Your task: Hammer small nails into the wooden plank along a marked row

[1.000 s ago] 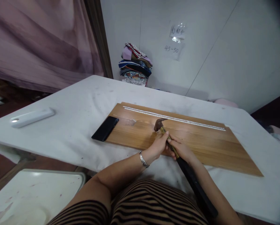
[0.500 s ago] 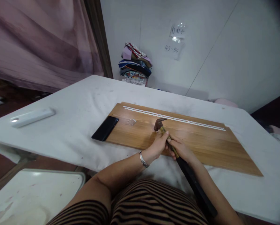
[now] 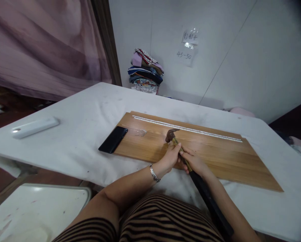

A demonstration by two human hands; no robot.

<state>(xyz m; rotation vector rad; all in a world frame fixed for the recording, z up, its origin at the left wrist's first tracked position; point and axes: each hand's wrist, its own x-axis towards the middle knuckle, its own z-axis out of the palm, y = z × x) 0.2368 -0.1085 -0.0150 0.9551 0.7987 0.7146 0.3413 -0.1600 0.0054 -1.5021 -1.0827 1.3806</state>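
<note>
A claw hammer point(image 3: 202, 188) with a rusty head and a long black grip slants across the near side of a wooden board point(image 3: 231, 161). My left hand point(image 3: 172, 156) is closed round the handle just below the head. Lower on the handle, my right hand point(image 3: 194, 161) also grips it, its fingers close to the left ones. The hammer head hangs low over the board; whether it touches is hard to tell. Several thin nails point(image 3: 141, 132) lie loose to the left. A black phone point(image 3: 113, 139) rests over the board's left edge.
Two white marked strips point(image 3: 188, 129) run along the board's far side. The board lies on a white-covered table point(image 3: 82, 111). A white oblong object point(image 3: 36, 127) is at the table's left. Folded clothes point(image 3: 146, 72) are stacked by the wall, and a white stool point(image 3: 44, 208) stands at lower left.
</note>
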